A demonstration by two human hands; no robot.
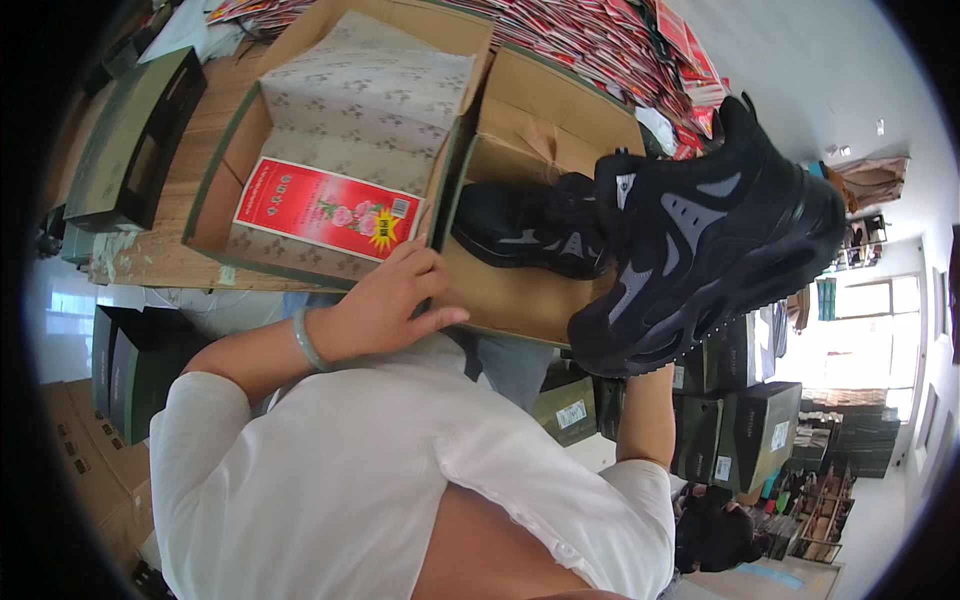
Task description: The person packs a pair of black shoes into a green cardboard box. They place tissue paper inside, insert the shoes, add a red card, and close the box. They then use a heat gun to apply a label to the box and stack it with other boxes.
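Note:
My left hand [405, 295] rests at the near corner where two open shoe boxes meet, its fingers loosely bent over the edge and the thumb stretched apart. Raised above the right side is a black sneaker [710, 240] with grey inserts and a chunky sole. My right forearm [645, 415] runs up behind this shoe, which hides the right hand holding it. Another black sneaker [540, 225] lies in the right shoe box [500, 300]. Inside the left lid or box [225, 205], lined with patterned paper [370, 80], a red printed card [330, 208] lies flat.
Many red printed packets [590, 50] are heaped behind the boxes. A closed dark green box [140, 135] stands at the left of the wooden table [205, 185]. More boxes [745, 430] are stacked at the right, and a dark-haired person [715, 530] is at the lower right.

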